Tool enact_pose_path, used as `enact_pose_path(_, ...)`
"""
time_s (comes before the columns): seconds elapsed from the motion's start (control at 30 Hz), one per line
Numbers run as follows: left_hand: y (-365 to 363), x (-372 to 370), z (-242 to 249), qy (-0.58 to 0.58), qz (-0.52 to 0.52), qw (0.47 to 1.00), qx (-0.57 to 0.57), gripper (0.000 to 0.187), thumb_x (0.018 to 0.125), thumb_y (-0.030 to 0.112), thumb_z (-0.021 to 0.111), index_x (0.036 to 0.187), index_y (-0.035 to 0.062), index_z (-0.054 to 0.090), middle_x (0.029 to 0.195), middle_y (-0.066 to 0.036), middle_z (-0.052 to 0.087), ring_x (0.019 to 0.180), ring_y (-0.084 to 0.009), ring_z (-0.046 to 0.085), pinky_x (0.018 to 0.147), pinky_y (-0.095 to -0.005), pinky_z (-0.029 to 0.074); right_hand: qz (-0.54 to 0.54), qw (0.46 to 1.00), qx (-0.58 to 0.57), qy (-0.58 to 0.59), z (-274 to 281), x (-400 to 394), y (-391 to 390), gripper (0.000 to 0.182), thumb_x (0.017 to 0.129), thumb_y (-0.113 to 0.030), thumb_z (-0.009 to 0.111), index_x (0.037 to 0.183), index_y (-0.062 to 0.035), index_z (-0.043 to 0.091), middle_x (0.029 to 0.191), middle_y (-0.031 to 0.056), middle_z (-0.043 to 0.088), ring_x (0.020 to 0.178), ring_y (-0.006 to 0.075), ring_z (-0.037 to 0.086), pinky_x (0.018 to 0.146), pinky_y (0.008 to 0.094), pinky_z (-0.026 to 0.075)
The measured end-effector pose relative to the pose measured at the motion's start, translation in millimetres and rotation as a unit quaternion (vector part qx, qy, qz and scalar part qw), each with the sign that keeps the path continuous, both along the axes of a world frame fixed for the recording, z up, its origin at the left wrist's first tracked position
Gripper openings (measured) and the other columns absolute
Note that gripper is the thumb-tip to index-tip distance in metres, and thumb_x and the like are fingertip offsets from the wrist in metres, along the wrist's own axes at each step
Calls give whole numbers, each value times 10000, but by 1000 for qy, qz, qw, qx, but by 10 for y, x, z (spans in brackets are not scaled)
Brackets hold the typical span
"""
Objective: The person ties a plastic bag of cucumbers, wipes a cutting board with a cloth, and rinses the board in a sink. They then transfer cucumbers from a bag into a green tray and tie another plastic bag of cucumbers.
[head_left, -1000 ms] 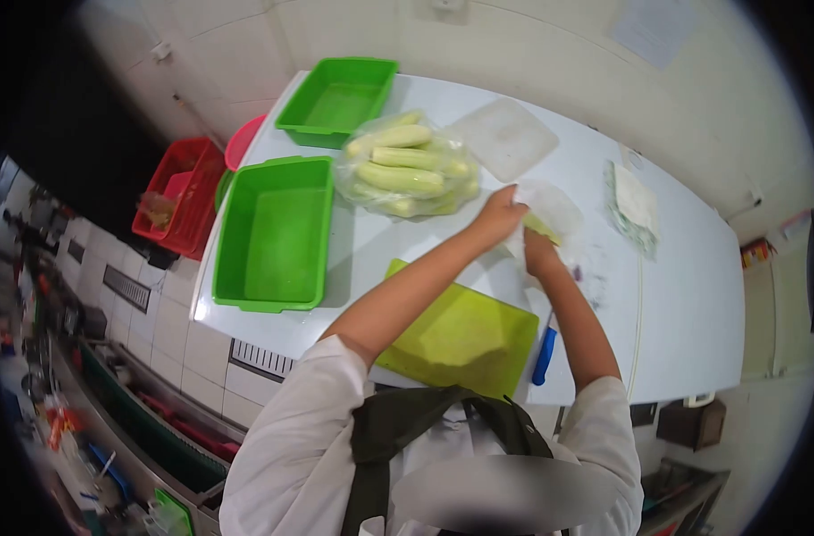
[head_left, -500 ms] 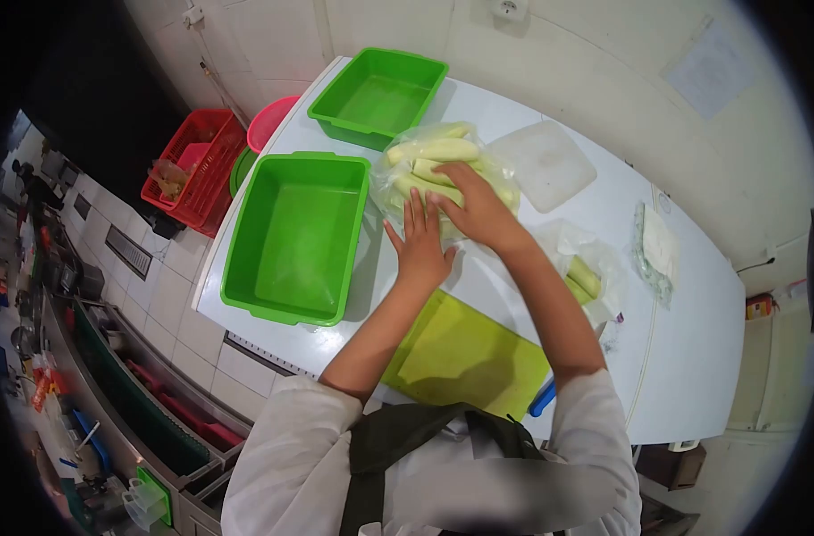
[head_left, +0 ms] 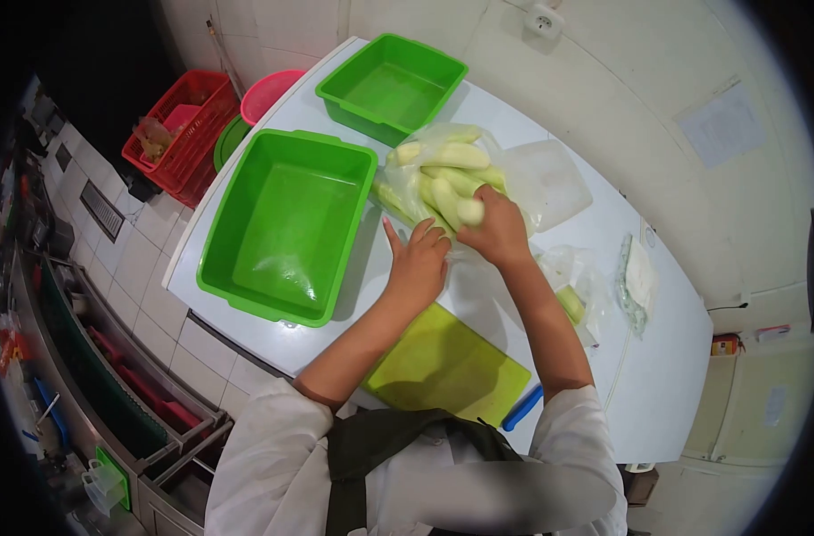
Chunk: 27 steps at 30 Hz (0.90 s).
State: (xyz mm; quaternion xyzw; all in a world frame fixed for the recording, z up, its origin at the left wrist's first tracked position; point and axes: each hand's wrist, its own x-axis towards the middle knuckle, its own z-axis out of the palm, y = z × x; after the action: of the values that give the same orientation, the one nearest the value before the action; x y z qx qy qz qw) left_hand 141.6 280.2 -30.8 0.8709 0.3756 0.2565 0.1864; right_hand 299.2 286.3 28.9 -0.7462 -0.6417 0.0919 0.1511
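Long pale-green vegetables (head_left: 461, 155), which look like peeled cucumbers, lie heaped in a clear plastic bag (head_left: 409, 198) on the white table. One cucumber (head_left: 469, 212) has its blunt end in the grip of my right hand (head_left: 499, 234), at the bag's near right side. My left hand (head_left: 419, 270) is at the near edge of the bag, its fingertips bent over the plastic and one finger sticking out to the left. Below my hands lies a yellow-green cutting board (head_left: 447, 368). A blue handle (head_left: 522, 408) shows at the board's right side.
Two green tubs, a near one (head_left: 282, 228) and a far one (head_left: 391, 87), stand left of and behind the bag. A translucent white lid or board (head_left: 557, 189) lies behind it. To the right are a smaller vegetable bag (head_left: 575, 279) and a folded packet (head_left: 637, 279). Red crates (head_left: 188, 134) stand beyond the table.
My right hand has moved from on top of the heap to its near right side and closed on a cucumber. My left fingers, spread before, are now bent at the bag's edge.
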Motion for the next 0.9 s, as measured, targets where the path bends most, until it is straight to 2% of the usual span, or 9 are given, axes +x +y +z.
enact_pose_path(0.13,106,-74,209,86,-33,995,-36,311,695,98,657,1000,113,592,1044,-40,552,1126,-235,445,972,-701,68,109,977,59,174,153,95,-176,386,629,-59,711,944,-17,491,845,155,547,782,255,551,728,317,456)
enact_pose_path(0.2,99,-89,247,108,-39,992,-54,337,702,105,655,1033,115,592,1034,-46,558,1126,-232,447,968,-706,74,128,965,145,180,287,200,-293,284,695,-8,657,929,-2,496,847,125,545,775,216,541,737,292,448)
enact_pose_path(0.23,108,-95,258,85,-33,995,-51,341,709,99,645,1045,109,589,1032,-54,560,1119,-239,452,974,-689,103,140,955,186,181,397,193,-350,234,728,17,630,921,5,498,848,110,544,771,197,536,741,279,443)
enact_pose_path(0.33,67,-149,271,-12,-11,998,-61,346,727,76,613,1071,91,578,1036,-85,564,1089,-268,470,981,-618,202,105,885,242,384,891,-28,-778,158,762,61,562,908,10,533,881,52,537,838,111,529,737,240,429)
enact_pose_path(0.4,52,-175,398,-126,17,989,-75,343,735,55,588,1077,76,570,1053,-109,562,1061,-294,488,974,-541,284,90,857,262,434,1006,-295,-964,157,746,83,519,884,15,551,839,54,555,784,113,551,707,231,436)
enact_pose_path(0.43,40,-214,433,-165,-3,985,-47,312,736,16,555,1045,51,575,1048,-145,566,1011,-327,515,904,-427,378,102,883,212,406,951,-252,-1041,161,733,91,508,866,14,556,808,53,566,747,120,561,691,235,442)
enact_pose_path(0.5,-78,-256,335,-196,-44,975,-93,281,734,3,547,1010,40,583,1003,-151,578,972,-329,534,859,-395,407,64,916,143,370,676,-188,-1099,138,723,93,511,815,11,574,721,50,593,661,135,585,656,250,466)
enact_pose_path(0.73,-452,-387,69,-191,-93,962,-172,178,727,46,598,904,38,609,853,-122,606,833,-300,574,736,-361,457,-52,779,110,615,5,-79,-1239,103,746,101,532,806,38,587,714,93,621,640,148,604,645,277,503)
enact_pose_path(0.9,-570,-426,282,-205,-94,949,-221,193,738,59,632,929,34,626,840,-105,625,759,-218,594,693,-295,464,-14,668,143,730,-102,-160,-1355,134,757,95,580,876,36,590,784,151,651,688,194,639,658,304,525)
